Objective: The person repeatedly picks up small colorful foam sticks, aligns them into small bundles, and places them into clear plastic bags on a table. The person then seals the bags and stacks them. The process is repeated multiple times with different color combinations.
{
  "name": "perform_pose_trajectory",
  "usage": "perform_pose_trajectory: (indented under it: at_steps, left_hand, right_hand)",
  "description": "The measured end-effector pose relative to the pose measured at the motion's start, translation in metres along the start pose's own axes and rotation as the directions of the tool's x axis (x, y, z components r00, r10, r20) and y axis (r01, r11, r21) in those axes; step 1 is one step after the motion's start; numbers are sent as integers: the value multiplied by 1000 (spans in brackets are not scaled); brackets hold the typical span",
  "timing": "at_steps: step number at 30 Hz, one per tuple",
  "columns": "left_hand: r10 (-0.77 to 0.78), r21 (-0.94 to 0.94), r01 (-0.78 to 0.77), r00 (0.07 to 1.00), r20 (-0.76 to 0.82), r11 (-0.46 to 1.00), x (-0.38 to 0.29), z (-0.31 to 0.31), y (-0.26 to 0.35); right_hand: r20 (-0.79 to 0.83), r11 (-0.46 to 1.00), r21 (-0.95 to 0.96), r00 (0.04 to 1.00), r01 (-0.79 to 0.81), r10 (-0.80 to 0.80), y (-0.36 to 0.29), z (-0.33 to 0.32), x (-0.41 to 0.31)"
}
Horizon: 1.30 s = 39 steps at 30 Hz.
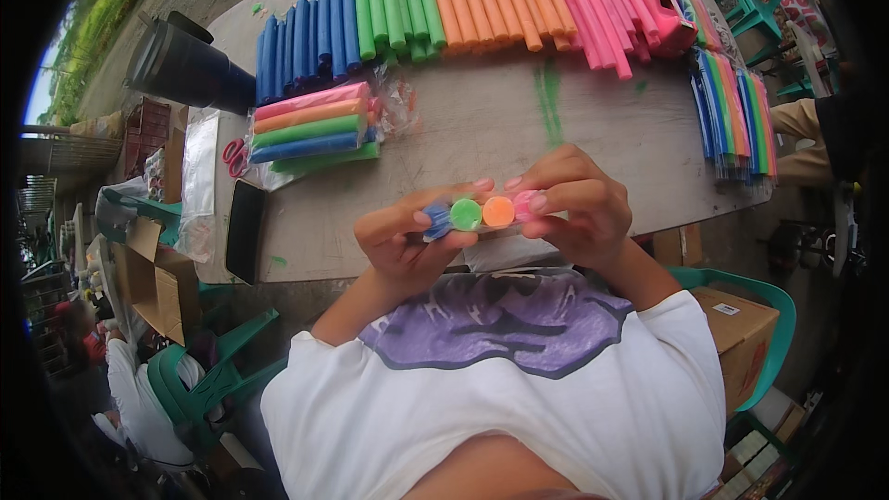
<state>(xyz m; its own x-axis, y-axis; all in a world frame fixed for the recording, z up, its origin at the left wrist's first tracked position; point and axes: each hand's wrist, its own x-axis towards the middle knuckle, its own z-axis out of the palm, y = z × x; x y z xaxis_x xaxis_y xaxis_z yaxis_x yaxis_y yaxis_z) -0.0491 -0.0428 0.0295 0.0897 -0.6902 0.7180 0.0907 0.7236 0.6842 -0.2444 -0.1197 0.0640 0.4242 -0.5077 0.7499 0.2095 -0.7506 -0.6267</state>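
Between my two hands I hold a row of coloured candles end-on, blue, green, orange and pink, seemingly in a clear plastic wrapper. My left hand (410,232) grips the blue candle (437,221) end. The pink candle (526,206) end is pinched in my right hand (580,208). The flat round ends of the green candle (466,214) and the orange candle (498,211) face me in the middle. Their far ends are hidden. On the table (472,125), wrapped sets of candles (312,125) lie to the left.
Loose blue candles (305,42), green candles (399,10), orange candles (496,3) and pink candles (601,10) line the far side. A pink tape dispenser (663,10) and wrapped candle packs (733,111) are right. A black tumbler (191,59), red-handled scissors (235,157) and a phone (245,230) are left.
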Motion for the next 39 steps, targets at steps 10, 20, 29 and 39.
perform_pose_trajectory:
  at_steps: [10,20,29,39]
  left_hand:
    - [-166,10,166,979,120,986,20,-1,37]
    - [-318,-173,319,947,38,932,12,12,47]
    - [-414,-101,421,906,84,901,11,7,49]
    - [-140,-92,169,956,259,981,13,-10,26]
  right_hand:
    - [-42,929,275,962,-248,270,-27,11,-3]
    - [79,566,705,840,-428,537,-43,16,-10]
    - [249,535,615,787,-579,565,-43,-1,-2]
    - [173,831,439,939,-343,296,-23,-2,0]
